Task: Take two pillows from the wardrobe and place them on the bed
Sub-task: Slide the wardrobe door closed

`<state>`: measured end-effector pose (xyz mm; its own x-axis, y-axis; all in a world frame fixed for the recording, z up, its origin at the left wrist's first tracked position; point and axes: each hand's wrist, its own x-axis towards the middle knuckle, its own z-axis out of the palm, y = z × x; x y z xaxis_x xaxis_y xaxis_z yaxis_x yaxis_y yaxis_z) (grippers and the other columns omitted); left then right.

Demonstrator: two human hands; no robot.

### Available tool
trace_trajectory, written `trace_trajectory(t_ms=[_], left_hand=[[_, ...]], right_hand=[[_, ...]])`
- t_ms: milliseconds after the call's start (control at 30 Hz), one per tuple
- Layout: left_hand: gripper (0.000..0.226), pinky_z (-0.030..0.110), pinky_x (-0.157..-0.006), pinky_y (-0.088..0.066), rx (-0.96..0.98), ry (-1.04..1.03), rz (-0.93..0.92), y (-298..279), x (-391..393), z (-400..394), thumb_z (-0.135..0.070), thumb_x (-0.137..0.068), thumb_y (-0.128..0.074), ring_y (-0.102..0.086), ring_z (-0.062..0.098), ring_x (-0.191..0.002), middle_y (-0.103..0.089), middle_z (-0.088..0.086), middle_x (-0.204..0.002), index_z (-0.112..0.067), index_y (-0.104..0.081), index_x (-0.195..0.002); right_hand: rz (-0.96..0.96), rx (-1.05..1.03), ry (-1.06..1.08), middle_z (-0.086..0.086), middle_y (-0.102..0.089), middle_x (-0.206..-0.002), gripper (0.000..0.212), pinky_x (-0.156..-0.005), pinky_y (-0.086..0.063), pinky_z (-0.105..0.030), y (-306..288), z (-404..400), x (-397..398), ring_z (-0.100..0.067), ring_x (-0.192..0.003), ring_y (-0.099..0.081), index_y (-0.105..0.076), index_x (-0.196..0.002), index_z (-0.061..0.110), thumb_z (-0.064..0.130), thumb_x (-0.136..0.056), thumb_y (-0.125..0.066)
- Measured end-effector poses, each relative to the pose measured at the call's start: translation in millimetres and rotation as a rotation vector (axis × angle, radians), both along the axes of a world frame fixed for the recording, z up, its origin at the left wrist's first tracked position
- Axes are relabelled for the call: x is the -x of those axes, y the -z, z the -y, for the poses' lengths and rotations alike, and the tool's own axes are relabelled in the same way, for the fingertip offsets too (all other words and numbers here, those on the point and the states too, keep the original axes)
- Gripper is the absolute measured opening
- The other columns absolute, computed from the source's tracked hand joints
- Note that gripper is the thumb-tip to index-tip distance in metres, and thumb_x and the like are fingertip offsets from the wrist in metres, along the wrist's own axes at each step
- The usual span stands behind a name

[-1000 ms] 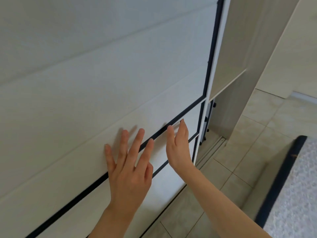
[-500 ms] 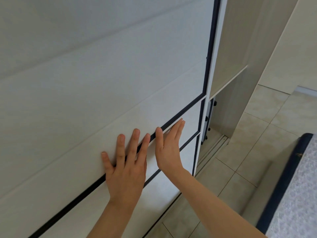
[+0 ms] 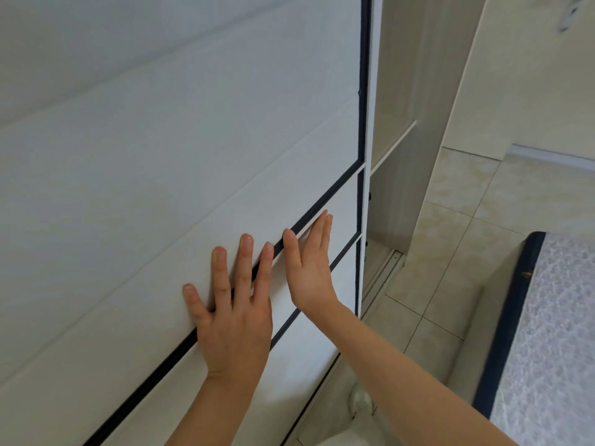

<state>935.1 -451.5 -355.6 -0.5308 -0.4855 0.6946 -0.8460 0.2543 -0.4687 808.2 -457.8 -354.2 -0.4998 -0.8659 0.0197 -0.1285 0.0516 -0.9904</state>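
Wardrobe door (image 3: 180, 149): large white sliding panel, dark trim lines crossing it on a slant, dark frame strip down its right edge. Fills most of the view.

Wardrobe interior (image 3: 399, 91): narrow open gap just right of the door's edge. Pale wood-grain walls, one shelf (image 3: 391, 149) edge showing. No pillows visible in the gap; where they are cannot be told.

Floor (image 3: 450, 220): beige tiles right of the door, with a sliding track (image 3: 384, 272) running along the wardrobe's foot.

Bed (image 3: 560, 333): corner of a mattress well right of the door, mottled grey top, dark navy piping along its edge.

Left hand (image 3: 235, 320): palm flat against the door, low on the panel, fingers (image 3: 243, 268) spread and extended across a dark trim line. Nothing gripped.

Right hand (image 3: 310, 268): just right of the left hand, nearer the door's right edge, held edge-on with fingers straight and together, thumb (image 3: 289, 249) touching the trim line. Open, holding nothing.
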Motion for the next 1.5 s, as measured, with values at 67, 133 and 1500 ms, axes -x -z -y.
trace_trajectory(t_ms=[67,133,1500], left_hand=[[0.062,0.06,-0.116,0.007,-0.015,0.015,-0.017,-0.7,17.6,5.5,-0.028,-0.099,-0.052,-0.004,0.034,-0.151,-0.017,0.004,-0.164,-0.028,-0.026,-0.155],[0.062,0.059,-0.116,0.01,-0.049,0.031,-0.029,-1.0,36.0,10.3,-0.02,-0.099,-0.046,-0.003,0.034,-0.151,-0.014,0.004,-0.165,-0.027,-0.024,-0.156],[0.075,0.065,-0.111,0.011,-0.155,-0.068,0.189,-27.2,409.5,140.7,-0.017,-0.091,-0.032,0.011,0.037,-0.147,0.004,0.008,-0.165,-0.01,0.001,-0.157]], right_hand=[[-0.013,0.007,0.011,0.017,0.026,-0.156,0.085,-0.107,0.007,-0.021,0.6,7.7,17.3,0.008,-0.135,0.024,0.02,-0.147,0.035,0.075,-0.085,-0.021],[-0.025,0.015,0.024,0.018,0.025,-0.156,0.086,-0.105,0.008,-0.016,1.4,15.9,36.1,0.012,-0.133,0.025,0.019,-0.147,0.035,0.077,-0.083,-0.02],[0.04,0.04,0.144,0.008,0.008,-0.161,0.069,-0.109,0.003,-0.02,-4.5,165.9,402.4,-0.001,-0.144,0.01,0.005,-0.152,0.026,0.055,-0.097,-0.024]])
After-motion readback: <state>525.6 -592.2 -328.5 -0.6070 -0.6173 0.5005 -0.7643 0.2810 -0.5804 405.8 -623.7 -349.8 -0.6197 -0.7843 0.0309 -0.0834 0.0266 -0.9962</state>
